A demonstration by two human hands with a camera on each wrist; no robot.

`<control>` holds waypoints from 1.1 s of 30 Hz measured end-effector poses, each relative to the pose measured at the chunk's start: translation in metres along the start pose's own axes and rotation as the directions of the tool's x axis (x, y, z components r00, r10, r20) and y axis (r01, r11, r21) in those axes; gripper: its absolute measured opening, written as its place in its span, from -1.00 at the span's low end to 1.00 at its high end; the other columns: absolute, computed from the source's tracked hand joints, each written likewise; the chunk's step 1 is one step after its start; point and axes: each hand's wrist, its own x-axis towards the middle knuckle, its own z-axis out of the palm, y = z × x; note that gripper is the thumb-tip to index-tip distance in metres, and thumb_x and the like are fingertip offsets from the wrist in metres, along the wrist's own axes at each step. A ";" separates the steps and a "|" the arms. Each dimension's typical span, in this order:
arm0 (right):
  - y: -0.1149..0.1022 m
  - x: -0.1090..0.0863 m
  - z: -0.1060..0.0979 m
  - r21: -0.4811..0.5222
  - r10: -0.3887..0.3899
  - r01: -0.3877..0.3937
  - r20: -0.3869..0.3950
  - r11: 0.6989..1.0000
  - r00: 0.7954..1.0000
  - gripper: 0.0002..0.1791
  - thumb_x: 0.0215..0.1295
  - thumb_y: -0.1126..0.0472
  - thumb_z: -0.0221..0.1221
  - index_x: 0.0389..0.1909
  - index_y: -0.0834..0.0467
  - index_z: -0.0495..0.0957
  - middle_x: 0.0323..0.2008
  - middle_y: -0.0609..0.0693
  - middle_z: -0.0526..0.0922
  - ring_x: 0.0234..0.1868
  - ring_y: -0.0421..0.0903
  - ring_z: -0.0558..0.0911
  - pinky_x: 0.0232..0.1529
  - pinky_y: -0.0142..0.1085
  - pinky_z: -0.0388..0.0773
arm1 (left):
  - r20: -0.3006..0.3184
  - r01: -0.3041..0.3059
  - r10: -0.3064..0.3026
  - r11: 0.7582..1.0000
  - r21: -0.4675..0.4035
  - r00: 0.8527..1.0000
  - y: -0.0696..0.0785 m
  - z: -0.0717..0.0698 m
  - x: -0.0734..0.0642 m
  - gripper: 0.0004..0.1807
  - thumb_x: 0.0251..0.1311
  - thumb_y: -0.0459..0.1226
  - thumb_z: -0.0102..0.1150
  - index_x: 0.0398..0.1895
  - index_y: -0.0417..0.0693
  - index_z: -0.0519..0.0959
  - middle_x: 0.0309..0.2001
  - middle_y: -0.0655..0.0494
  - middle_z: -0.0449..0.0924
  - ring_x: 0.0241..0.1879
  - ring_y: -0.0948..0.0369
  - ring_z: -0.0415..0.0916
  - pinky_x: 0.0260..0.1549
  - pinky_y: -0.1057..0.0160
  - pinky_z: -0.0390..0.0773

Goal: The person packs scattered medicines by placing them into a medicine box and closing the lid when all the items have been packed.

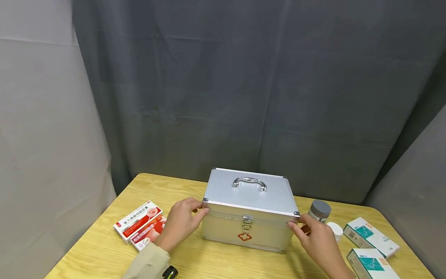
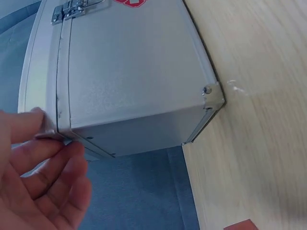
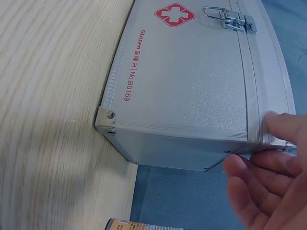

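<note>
A silver first-aid box (image 1: pixel 244 228) with a red cross, a front latch (image 1: pixel 247 223) and a top handle (image 1: pixel 249 182) stands on the table. Its lid (image 1: pixel 248 193) is down, and a thin seam runs beneath the lid's edge. My left hand (image 1: pixel 184 221) pinches the lid's front left corner, thumb on the front face and curled fingers at the side. At the front right corner, my right hand (image 1: pixel 318 240) pinches the lid in the same way. In the right wrist view the latch's wire loop (image 3: pixel 213 11) hangs over the front panel.
Two red-and-white medicine boxes (image 1: pixel 139 219) lie at the left of the wooden table (image 1: pixel 188 263). On the right are a grey-capped bottle (image 1: pixel 319 210), a white-capped bottle (image 1: pixel 335 230) and two white-and-teal boxes (image 1: pixel 371 236). A grey curtain (image 1: pixel 244 97) hangs behind.
</note>
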 end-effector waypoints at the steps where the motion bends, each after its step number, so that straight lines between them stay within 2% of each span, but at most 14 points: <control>1: -0.001 -0.001 0.001 -0.004 -0.007 0.007 -0.004 1.000 1.000 -0.82 0.19 0.11 0.38 -0.37 0.14 0.65 -0.54 -0.04 0.72 -0.53 -0.18 0.65 -0.50 -0.25 0.58 | 0.014 0.000 0.000 1.000 0.013 1.000 0.000 -0.001 0.000 -0.92 0.14 -0.20 0.38 -0.38 0.02 0.79 -0.39 0.24 0.72 -0.35 0.26 0.63 -0.31 0.29 0.58; 8: -0.009 -0.003 0.009 -0.004 -0.049 0.049 -0.005 0.999 0.999 -0.83 0.18 0.10 0.39 -0.43 0.09 0.64 -0.60 -0.11 0.66 -0.56 -0.28 0.58 -0.53 -0.38 0.51 | 0.086 0.009 -0.013 0.999 0.051 0.996 -0.005 -0.017 -0.005 -0.92 0.16 -0.22 0.37 -0.42 0.05 0.81 -0.43 0.29 0.71 -0.40 0.33 0.62 -0.38 0.34 0.54; 15: -0.003 -0.004 -0.003 -0.020 0.004 -0.004 0.022 1.000 1.000 -0.81 0.19 0.07 0.38 -0.42 0.10 0.66 -0.60 -0.12 0.66 -0.57 -0.27 0.57 -0.53 -0.37 0.49 | 0.127 -0.062 0.061 0.998 0.004 0.990 0.000 -0.015 0.003 -0.92 0.15 -0.25 0.37 -0.46 0.03 0.80 -0.39 0.23 0.75 -0.39 0.34 0.66 -0.39 0.42 0.55; 18: -0.001 -0.004 -0.006 -0.023 0.007 -0.006 0.017 1.000 1.000 -0.81 0.19 0.08 0.38 -0.44 0.11 0.66 -0.61 -0.12 0.66 -0.58 -0.28 0.57 -0.53 -0.37 0.49 | 0.123 -0.076 0.074 0.997 0.014 0.990 0.003 -0.013 0.007 -0.92 0.14 -0.26 0.38 -0.46 0.03 0.80 -0.39 0.22 0.76 -0.38 0.32 0.67 -0.41 0.43 0.54; 24: 0.001 0.000 -0.006 -0.019 0.000 0.001 0.016 1.000 1.000 -0.81 0.19 0.09 0.38 -0.40 0.13 0.67 -0.61 -0.10 0.67 -0.57 -0.25 0.58 -0.54 -0.34 0.50 | 0.112 -0.065 0.065 0.998 -0.002 0.992 0.003 -0.012 0.009 -0.94 0.10 -0.28 0.41 -0.49 0.03 0.78 -0.41 0.22 0.75 -0.40 0.31 0.67 -0.45 0.48 0.52; 33: 0.000 0.004 -0.007 -0.031 0.003 -0.002 0.026 1.000 1.000 -0.80 0.19 0.08 0.39 -0.39 0.15 0.70 -0.65 -0.12 0.61 -0.59 -0.28 0.47 -0.56 -0.37 0.38 | 0.077 -0.063 0.063 0.998 0.008 0.995 0.003 -0.009 0.010 -0.94 0.07 -0.27 0.43 -0.52 0.06 0.77 -0.42 0.25 0.75 -0.38 0.28 0.68 -0.43 0.45 0.54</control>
